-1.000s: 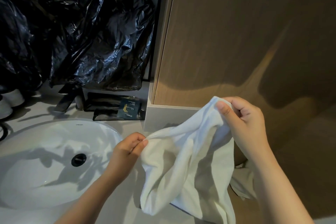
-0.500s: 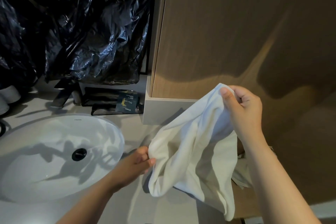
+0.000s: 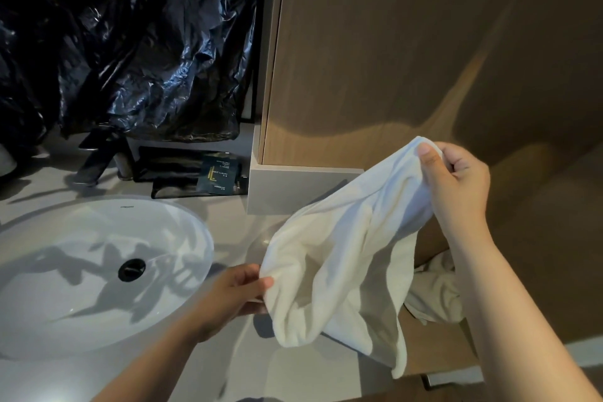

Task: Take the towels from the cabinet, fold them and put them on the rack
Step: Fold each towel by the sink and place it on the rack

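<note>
the limp white terry towel (image 3: 346, 258) hangs in the air to the right of the oval white ceramic sink (image 3: 98, 271) — right hand (image 3: 456, 186) pinches its upper corner, left hand (image 3: 235, 294) pinches its lower edge. more white cloth (image 3: 437, 294) lies further right of the sink.

A small dark packet (image 3: 218, 174) lying on the counter (image 3: 228, 222) just beside the cabinet base (image 3: 293, 188) carries pale gold print. Its largest line, across the middle, shows "…GHT LUXURY", with the first letters crossed by a gold L-shaped emblem. A few finer lines stand above it and one short word below, all too small to make out. On the far rim of the sink (image 3: 65, 287) sits a tiny dark brand mark, also too small to read.
</note>
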The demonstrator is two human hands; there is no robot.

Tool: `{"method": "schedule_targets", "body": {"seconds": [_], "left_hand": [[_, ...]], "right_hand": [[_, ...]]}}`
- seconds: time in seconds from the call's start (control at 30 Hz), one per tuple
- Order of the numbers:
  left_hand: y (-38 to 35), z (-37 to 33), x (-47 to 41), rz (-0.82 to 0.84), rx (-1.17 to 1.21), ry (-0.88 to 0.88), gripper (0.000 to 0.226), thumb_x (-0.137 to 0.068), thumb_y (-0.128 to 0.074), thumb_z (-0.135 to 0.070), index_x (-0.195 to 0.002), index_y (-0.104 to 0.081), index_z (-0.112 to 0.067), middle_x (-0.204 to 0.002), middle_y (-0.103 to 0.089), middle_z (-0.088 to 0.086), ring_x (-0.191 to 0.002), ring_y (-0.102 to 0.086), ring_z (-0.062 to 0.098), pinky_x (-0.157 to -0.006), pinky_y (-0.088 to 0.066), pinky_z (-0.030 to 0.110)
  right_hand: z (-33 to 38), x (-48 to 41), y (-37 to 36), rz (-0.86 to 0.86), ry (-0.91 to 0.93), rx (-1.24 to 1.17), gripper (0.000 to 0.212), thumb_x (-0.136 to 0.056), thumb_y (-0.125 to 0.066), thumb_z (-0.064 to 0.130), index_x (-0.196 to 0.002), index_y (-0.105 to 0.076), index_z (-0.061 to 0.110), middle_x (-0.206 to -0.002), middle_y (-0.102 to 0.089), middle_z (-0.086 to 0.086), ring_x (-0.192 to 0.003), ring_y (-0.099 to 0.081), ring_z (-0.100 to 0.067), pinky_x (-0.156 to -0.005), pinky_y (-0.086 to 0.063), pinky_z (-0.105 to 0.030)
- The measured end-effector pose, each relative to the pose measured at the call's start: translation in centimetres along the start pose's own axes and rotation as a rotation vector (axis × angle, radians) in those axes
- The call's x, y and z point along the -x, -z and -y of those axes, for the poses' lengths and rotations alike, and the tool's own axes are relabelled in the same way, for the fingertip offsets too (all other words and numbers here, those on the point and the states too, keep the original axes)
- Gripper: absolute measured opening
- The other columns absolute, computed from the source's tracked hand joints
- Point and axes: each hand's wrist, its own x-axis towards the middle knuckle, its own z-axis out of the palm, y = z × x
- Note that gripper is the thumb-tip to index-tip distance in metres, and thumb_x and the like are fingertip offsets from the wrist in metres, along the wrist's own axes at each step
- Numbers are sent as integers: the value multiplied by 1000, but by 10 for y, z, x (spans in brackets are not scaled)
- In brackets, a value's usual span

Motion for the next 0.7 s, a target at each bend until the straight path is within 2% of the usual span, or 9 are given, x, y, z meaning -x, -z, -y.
{"method": "schedule_targets", "body": {"seconds": [0.13, 0.2, 0.27, 0.3, 0.33, 0.4, 0.47, 0.57, 0.7], "left_hand": [[9, -28, 2, -239, 17, -146, 28, -98, -52, -16, -89, -62, 9, -81, -69, 17, -77, -66, 30, -67, -58, 32], [10, -46, 4, -347, 66, -193, 28, -98, -53, -15, -79, -62, 3, -70, -63, 12, -66, -62, 23, -59, -55, 26], [7, -59, 5, -370, 145, -192, 31, -98, -52, -17, -70, -61, -8, -60, -58, 3, -58, -58, 16, -55, -53, 24], [4, -63, 7, -323, 205, -166, 30, -99, -50, -19, -73, -60, -9, -61, -58, 3, -59, -59, 16, -58, -54, 24], [1, -65, 8, -246, 272, -121, 25, -100, -48, -21, -84, -59, -6, -70, -61, 7, -68, -64, 19, -65, -56, 27], [-5, -61, 14, -96, 363, -24, 26, -98, -49, -24, -112, -54, -2, -104, -66, 16, -102, -65, 32, -81, -56, 37], [-9, -52, 19, 43, 392, 1, 37, -89, -62, -18, -120, -51, -2, -125, -64, 18, -115, -60, 35, -92, -54, 43], [-12, -34, 23, 173, 314, -68, 52, -79, -65, -4, -129, -51, -7, -128, -61, 18, -119, -59, 34, -101, -49, 44], [-13, -19, 19, 26, 57, -109, 53, -72, -74, -5, -123, -59, -10, -117, -69, 11, -112, -65, 28, -99, -49, 46]], "right_hand": [[-6, -6, 8, -46, -13, 8, 22, -97, -59, 33, -79, -65, 22, -71, -60, 10, -70, -59, 0, -61, -44, -6], [-7, -11, 11, -70, -24, 3, 23, -97, -59, 36, -85, -68, 18, -74, -62, 9, -73, -60, -1, -64, -46, -8], [-7, -14, 11, -90, -28, -11, 24, -97, -58, 37, -88, -69, 17, -76, -63, 7, -75, -61, -2, -65, -47, -9], [-6, -15, 10, -97, -27, -17, 25, -97, -58, 37, -88, -69, 16, -75, -63, 6, -74, -60, -3, -64, -48, -8], [-6, -15, 8, -101, -24, -20, 25, -97, -58, 36, -86, -68, 15, -74, -63, 5, -72, -60, -4, -63, -48, -8], [-5, -14, 4, -99, -17, -15, 26, -97, -59, 35, -82, -68, 15, -70, -62, 6, -70, -59, -3, -61, -46, -7], [-6, -12, 0, -101, -22, -6, 23, -97, -59, 34, -84, -68, 18, -72, -63, 12, -73, -60, 0, -62, -46, -5], [-9, -10, -1, -109, -38, -13, 21, -97, -59, 34, -87, -69, 19, -74, -64, 14, -75, -61, 1, -65, -47, -5], [-11, -12, 1, -118, -48, -27, 22, -96, -59, 37, -91, -71, 18, -78, -65, 12, -78, -62, -1, -67, -48, -7]]}}
